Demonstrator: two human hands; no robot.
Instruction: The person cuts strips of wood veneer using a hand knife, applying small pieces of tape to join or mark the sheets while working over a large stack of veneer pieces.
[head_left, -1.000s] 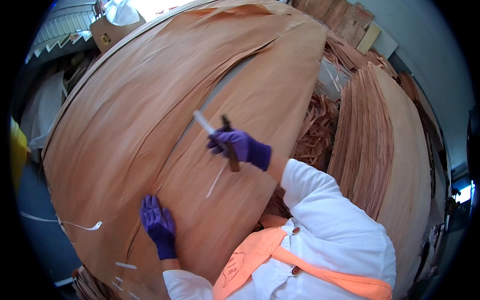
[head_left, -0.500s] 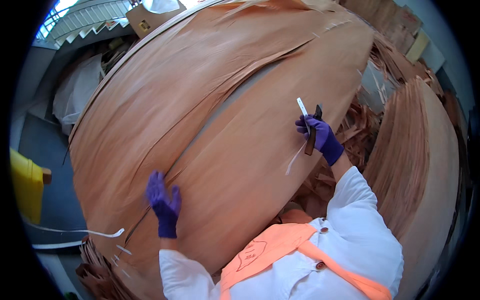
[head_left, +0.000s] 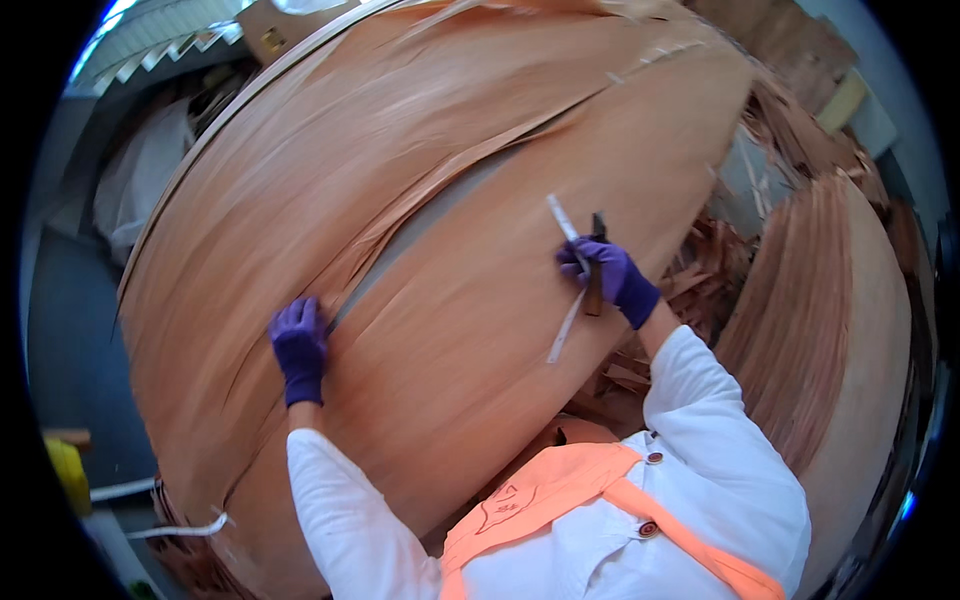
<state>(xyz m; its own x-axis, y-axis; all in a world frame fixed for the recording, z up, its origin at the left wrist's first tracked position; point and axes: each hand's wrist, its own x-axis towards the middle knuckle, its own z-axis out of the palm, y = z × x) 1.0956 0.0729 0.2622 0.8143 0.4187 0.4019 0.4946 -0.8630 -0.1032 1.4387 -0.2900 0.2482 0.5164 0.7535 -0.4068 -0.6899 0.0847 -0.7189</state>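
Observation:
My left hand (head_left: 300,338), in a purple glove, rests on the large tan veneer sheet (head_left: 455,390) beside a long split that shows a grey surface (head_left: 425,222). Its fingers are slightly bent and apart, the fingertips at the split's edge. My right hand (head_left: 618,280), also gloved, is closed around a dark-handled tool (head_left: 595,295) together with a narrow white strip (head_left: 560,213). A white tail (head_left: 568,330) hangs below that hand. It is held over the sheet's right part. Short white tape pieces (head_left: 650,62) lie across the split near the far end.
At right stands another thick veneer stack (head_left: 800,330), with loose scraps (head_left: 705,265) between the stacks and boards (head_left: 800,60) behind. On the left are white plastic sheeting (head_left: 140,170), a yellow object (head_left: 68,470) and dangling white strapping (head_left: 180,530). A staircase (head_left: 150,55) is at upper left.
My left hand has moved up along the split, its fingers now more bent. My right hand went rightward, then slightly back left, still holding the tool and strip. The view has shifted.

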